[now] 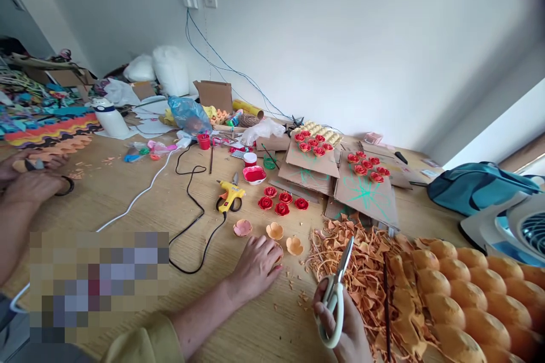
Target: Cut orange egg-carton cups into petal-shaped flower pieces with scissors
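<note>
My left hand point(258, 265) rests on the table with its fingers curled over an orange egg-carton flower cup point(279, 252), mostly covered by them. Two more cut orange cups point(294, 246) lie just beyond, and a pinkish flower cup point(242, 228) sits to the left. In my right hand point(352, 320) is a pair of scissors point(346, 255) with pale handles, blades pointing up and away and close together. Beside that hand spreads a heap of orange carton scraps point(344, 272), with a large orange egg tray point(477, 300) at the right.
A yellow glue gun point(230, 196) with a black cord lies ahead, near a dish of red paint point(254, 174). Red flowers point(281, 209) stand on the table and on cardboard sheets point(366, 195). At left, another person's hands point(34, 181) hold scissors and orange carton. A fan point(506, 227) stands right.
</note>
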The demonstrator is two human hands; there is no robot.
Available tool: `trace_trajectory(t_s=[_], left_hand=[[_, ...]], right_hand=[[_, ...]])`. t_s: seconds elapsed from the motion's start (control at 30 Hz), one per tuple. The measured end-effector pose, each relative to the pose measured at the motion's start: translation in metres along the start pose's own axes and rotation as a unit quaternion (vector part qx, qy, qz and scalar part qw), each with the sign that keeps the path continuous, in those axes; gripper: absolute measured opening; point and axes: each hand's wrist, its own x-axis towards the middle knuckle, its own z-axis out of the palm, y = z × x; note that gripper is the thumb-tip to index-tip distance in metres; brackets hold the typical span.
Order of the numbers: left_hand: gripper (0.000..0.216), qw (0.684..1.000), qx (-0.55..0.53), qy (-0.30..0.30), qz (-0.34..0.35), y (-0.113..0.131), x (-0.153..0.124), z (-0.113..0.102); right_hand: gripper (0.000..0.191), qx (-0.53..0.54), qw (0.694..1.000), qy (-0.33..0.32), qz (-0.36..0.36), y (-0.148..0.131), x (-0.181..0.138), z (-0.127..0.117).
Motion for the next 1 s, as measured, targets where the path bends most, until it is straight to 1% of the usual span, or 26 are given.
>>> trace_trajectory(t_s=[0.17, 0.27, 0.4, 0.53, 0.7, 0.9, 1.0], left_hand=[[0.007, 1.0, 0.007, -0.01, -0.004, -0.001, 0.0, 0.002], [0.004, 1.0, -0.001, 0.002, -0.002, -0.002, 0.0, 0.003], [0.007, 1.0, -0.008, 0.029, -0.001, -0.003, 0.001, 0.004], [0.006, 0.996, -0.063, 0.068, -0.008, -0.006, 0.001, 0.005], [0.01, 0.981, -0.151, 0.115, -0.032, -0.009, 0.003, 0.004], [0.011, 0.968, -0.207, 0.141, -0.031, -0.007, 0.003, -0.002], [0.009, 0.964, -0.223, 0.143, -0.033, -0.008, 0.002, -0.002]], right_hand=[[0.036, -0.012, 1.0, 0.01, 0.003, -0.003, 0.0, 0.001], [0.035, -0.021, 1.0, 0.008, 0.005, -0.01, -0.001, 0.005], [0.033, -0.037, 0.999, 0.012, -0.006, -0.018, -0.003, 0.009], [0.031, -0.035, 0.999, 0.007, 0.005, -0.02, -0.003, 0.01], [0.032, -0.031, 0.999, -0.001, 0.021, -0.02, -0.001, 0.009], [0.032, -0.042, 0.999, -0.019, 0.021, -0.02, -0.002, 0.009], [0.036, -0.035, 0.999, -0.03, 0.027, -0.019, -0.003, 0.01]])
